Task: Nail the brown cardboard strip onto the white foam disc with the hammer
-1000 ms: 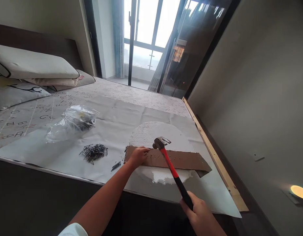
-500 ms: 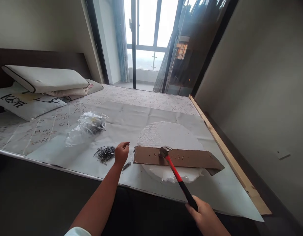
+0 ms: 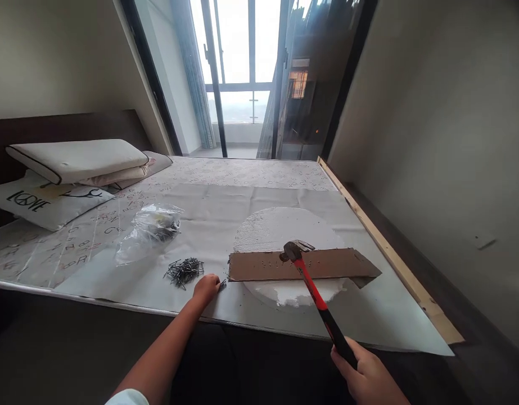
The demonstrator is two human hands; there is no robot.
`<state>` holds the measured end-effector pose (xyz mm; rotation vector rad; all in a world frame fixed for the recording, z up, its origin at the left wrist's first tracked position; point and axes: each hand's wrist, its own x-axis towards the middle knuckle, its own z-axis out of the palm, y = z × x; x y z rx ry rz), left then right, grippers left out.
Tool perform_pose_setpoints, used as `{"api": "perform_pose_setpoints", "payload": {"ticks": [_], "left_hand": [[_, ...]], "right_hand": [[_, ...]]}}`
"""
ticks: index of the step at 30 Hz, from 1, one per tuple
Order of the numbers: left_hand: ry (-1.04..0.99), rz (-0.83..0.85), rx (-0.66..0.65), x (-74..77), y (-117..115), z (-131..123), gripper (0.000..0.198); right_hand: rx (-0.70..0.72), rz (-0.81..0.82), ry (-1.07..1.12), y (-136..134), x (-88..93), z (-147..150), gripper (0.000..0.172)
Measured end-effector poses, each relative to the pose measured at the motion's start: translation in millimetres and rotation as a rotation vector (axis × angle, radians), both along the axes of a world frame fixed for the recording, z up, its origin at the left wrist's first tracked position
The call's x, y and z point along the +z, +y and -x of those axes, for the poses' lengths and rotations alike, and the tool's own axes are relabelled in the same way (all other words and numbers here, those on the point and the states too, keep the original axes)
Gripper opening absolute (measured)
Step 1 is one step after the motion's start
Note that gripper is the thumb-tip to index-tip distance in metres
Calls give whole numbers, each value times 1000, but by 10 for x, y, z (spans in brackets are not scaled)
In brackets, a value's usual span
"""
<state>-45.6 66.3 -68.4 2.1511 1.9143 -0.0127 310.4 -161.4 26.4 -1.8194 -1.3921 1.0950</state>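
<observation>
My right hand grips the black end of a red-handled claw hammer, whose steel head hovers just above a brown cardboard strip. That strip carries rows of driven nails and lies across a round white foam disc. Down on the grey sheet, my left hand has its fingers curled at a few loose nails. A larger heap of nails lies just left of it. Whether a nail is pinched in the fingers is hidden.
A crumpled clear plastic bag lies behind the nail heap. Pillows are stacked at the bed's head on the left. A wooden batten runs along the bed's right edge beside the wall. A glass door stands at the far end.
My left hand left the cardboard strip, swung left and came down onto the loose nails near the bed's front edge. The hammer head dropped onto the strip, then lifted slightly. The camera view shifted.
</observation>
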Motion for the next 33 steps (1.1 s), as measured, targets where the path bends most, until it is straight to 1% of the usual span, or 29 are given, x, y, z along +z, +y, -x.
{"api": "perform_pose_setpoints", "payload": {"ticks": [3, 6, 8, 10, 13, 16, 18, 21, 22, 24, 26, 28, 30, 33], "left_hand": [[64, -18, -27, 36, 58, -35, 19], [77, -45, -74, 57, 134, -56, 18], [52, -72, -66, 87, 190, -53, 17], [9, -103, -29, 149, 244, -26, 16], [-99, -153, 84, 313, 306, 56, 15], [-237, -230, 199, 556, 306, 114, 30], [-342, -291, 245, 735, 254, 72, 39], [-532, -368, 251, 944, 127, -175, 42], [-592, -379, 246, 983, 86, -302, 41], [-709, -376, 242, 1009, 20, -591, 36], [-820, -322, 194, 977, -21, -888, 31], [-909, -272, 126, 909, -40, -1154, 29], [-915, -261, 44, 828, -39, -1361, 26], [-841, -308, -66, 709, -8, -1551, 22]], "right_hand": [[43, -1, 2, 15, 95, -34, 38], [24, 20, 32, 38, 184, -62, 33], [24, 12, 84, 55, 241, -83, 28], [4, -4, 107, 66, 291, -102, 23], [-27, 4, 110, 59, 340, -118, 20], [-21, 10, 140, 28, 351, -119, 21], [-24, 26, 165, 2, 331, -120, 25], [-30, 49, 182, -25, 259, -135, 32], [-28, 52, 180, -30, 225, -144, 34], [-14, 60, 169, -35, 152, -165, 38], [11, 66, 147, -39, 79, -186, 40], [27, 65, 112, -44, 19, -206, 41], [16, 38, 73, -51, -18, -230, 43], [16, 11, 31, -51, -32, -280, 42]]}}
